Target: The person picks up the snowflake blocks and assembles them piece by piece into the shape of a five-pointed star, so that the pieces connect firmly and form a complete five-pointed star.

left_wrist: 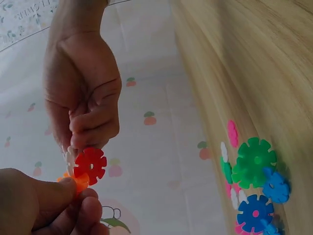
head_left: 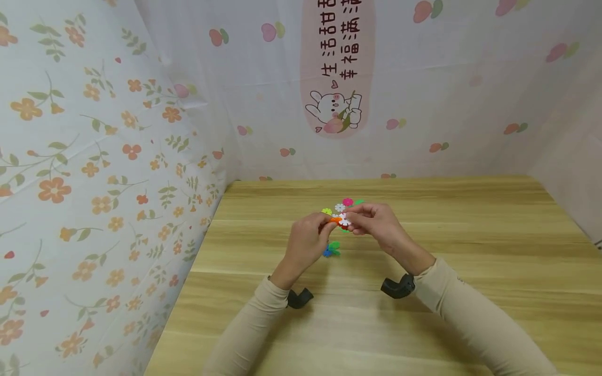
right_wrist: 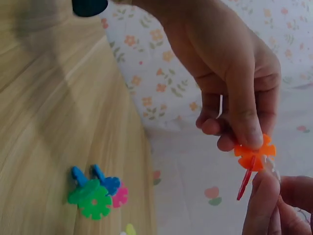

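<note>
Over the table, my left hand [head_left: 308, 237] pinches an orange notched plastic snowflake disc [right_wrist: 240, 152] between thumb and fingers. My right hand [head_left: 383, 230] grips a white snowflake disc [head_left: 345, 220] right against the orange one. A red snowflake disc [left_wrist: 99, 161] is joined to the orange disc, standing across it in the right wrist view. Both hands meet at this small cluster, fingertips close together. In the left wrist view the white disc is seen nearly edge-on, partly covered by my fingers.
Loose snowflake discs lie on the wooden table [head_left: 470, 235] beyond and below the hands: pink [head_left: 347, 202], yellow-green [head_left: 326, 211], green [left_wrist: 254, 159] and blue [left_wrist: 248, 215]. A patterned cloth [head_left: 263, 104] hangs behind the table's far edge. Black wrist mounts [head_left: 397, 286] sit under the sleeves.
</note>
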A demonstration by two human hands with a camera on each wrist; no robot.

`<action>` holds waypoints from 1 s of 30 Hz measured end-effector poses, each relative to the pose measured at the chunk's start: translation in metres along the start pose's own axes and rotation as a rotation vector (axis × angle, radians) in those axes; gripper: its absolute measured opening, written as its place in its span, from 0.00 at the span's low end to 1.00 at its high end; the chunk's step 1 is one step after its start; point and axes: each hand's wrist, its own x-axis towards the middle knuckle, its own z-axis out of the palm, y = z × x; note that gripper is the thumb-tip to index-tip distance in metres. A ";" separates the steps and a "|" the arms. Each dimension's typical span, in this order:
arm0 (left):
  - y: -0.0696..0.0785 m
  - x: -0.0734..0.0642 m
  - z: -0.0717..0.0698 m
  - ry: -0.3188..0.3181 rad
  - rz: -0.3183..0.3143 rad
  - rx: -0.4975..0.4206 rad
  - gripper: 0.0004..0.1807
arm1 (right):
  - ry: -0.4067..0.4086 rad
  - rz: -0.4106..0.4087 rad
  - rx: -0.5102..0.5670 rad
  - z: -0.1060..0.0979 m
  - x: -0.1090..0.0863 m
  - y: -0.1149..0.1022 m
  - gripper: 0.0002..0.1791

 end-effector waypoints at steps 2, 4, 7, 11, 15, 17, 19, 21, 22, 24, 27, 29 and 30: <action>-0.002 0.000 -0.001 -0.011 -0.022 -0.028 0.06 | -0.003 -0.012 -0.035 -0.003 0.002 0.002 0.20; -0.004 0.001 -0.001 -0.014 -0.043 -0.046 0.06 | 0.009 -0.013 -0.061 -0.008 0.005 0.006 0.22; -0.007 0.003 -0.003 -0.014 -0.074 -0.055 0.06 | 0.043 0.003 -0.092 -0.019 0.010 0.014 0.21; -0.008 0.004 -0.004 -0.036 -0.111 -0.077 0.07 | 0.095 0.044 -0.144 -0.036 0.015 0.028 0.20; -0.010 0.003 0.000 -0.088 -0.173 -0.111 0.07 | 0.123 0.104 -0.200 -0.052 0.019 0.042 0.21; -0.010 0.001 0.002 -0.106 -0.205 -0.124 0.05 | 0.112 0.134 -0.226 -0.057 0.020 0.051 0.23; -0.010 -0.002 0.004 -0.116 -0.224 -0.131 0.04 | 0.078 0.139 -0.252 -0.059 0.020 0.058 0.24; -0.010 -0.003 0.006 -0.123 -0.235 -0.134 0.03 | 0.030 0.119 -0.262 -0.054 0.019 0.059 0.25; -0.010 -0.003 0.007 -0.128 -0.236 -0.135 0.03 | 0.008 0.094 -0.272 -0.051 0.018 0.058 0.24; -0.010 -0.003 0.008 -0.140 -0.240 -0.143 0.04 | -0.026 0.044 -0.285 -0.042 0.016 0.053 0.21; -0.010 -0.001 0.010 -0.162 -0.251 -0.142 0.05 | -0.042 -0.022 -0.333 -0.036 0.015 0.045 0.18; -0.010 0.001 0.011 -0.183 -0.265 -0.128 0.06 | -0.027 -0.045 -0.378 -0.036 0.016 0.045 0.17; -0.011 0.002 0.012 -0.197 -0.274 -0.114 0.07 | -0.014 -0.047 -0.404 -0.038 0.017 0.046 0.17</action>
